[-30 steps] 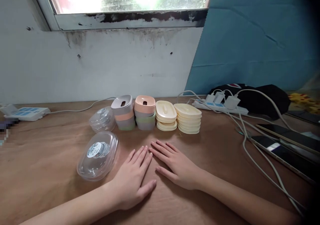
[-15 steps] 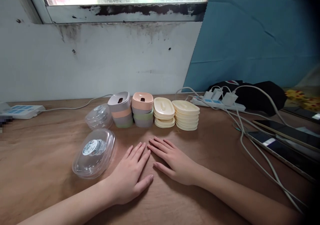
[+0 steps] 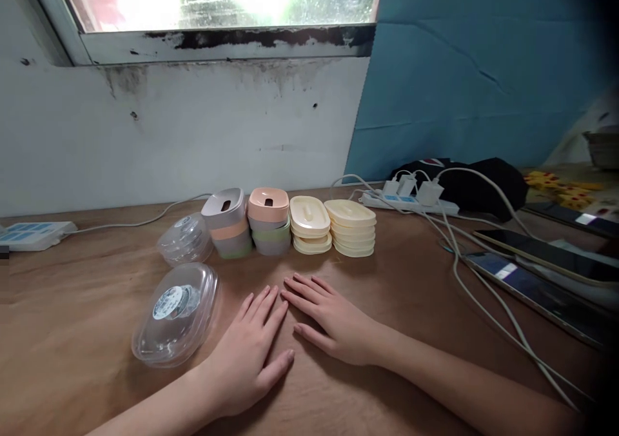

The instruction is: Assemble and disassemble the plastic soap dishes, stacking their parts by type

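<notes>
My left hand [image 3: 249, 349] lies flat on the brown tabletop [image 3: 333, 397], fingers stretched out and thumb apart, holding nothing. Palm down beside it rests my right hand [image 3: 333, 320], also empty, its fingertips close to those of the left. Left of my left hand is a clear plastic container [image 3: 176, 317] with a round label; another clear container [image 3: 185, 239] sits behind it. Beyond my hands stand a stack of grey, peach and green tubs [image 3: 227, 223], a second stack of tubs topped in peach [image 3: 269, 220], and two stacks of cream lids [image 3: 311, 224], side by side.
Power strips lie at the left [image 3: 36, 235] and at the back right, where chargers [image 3: 429, 193] are plugged in. White cables [image 3: 503, 313] trail along the right side past several phones [image 3: 532, 297]. A dark cloth item [image 3: 498, 188] lies behind. The wall [image 3: 217, 126] bounds the back.
The camera view has tilted up slightly and shifted to the right. Both hands remain flat in the same place, and the containers have not moved.
</notes>
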